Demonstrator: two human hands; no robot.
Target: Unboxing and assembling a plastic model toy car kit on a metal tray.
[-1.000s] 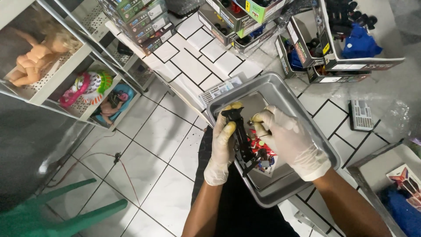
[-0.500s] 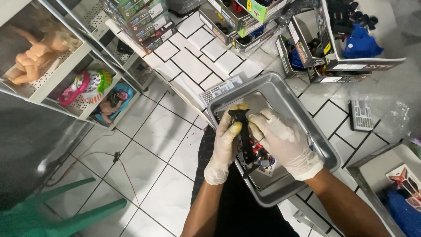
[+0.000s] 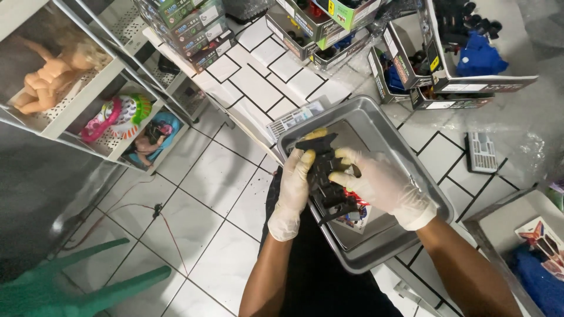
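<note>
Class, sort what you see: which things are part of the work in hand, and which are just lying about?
In use: left hand, right hand, black plastic toy, metal tray.
Lying about: boxed toys, doll, green chair, small grey grille.

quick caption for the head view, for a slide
Two gloved hands, left and right, hold a black plastic toy over a grey metal tray.

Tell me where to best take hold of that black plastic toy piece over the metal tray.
Likely by its long sides. The black toy piece is long and narrow, lying lengthwise over the metal tray, so come from left and right, as the left hand and right hand do.
</note>
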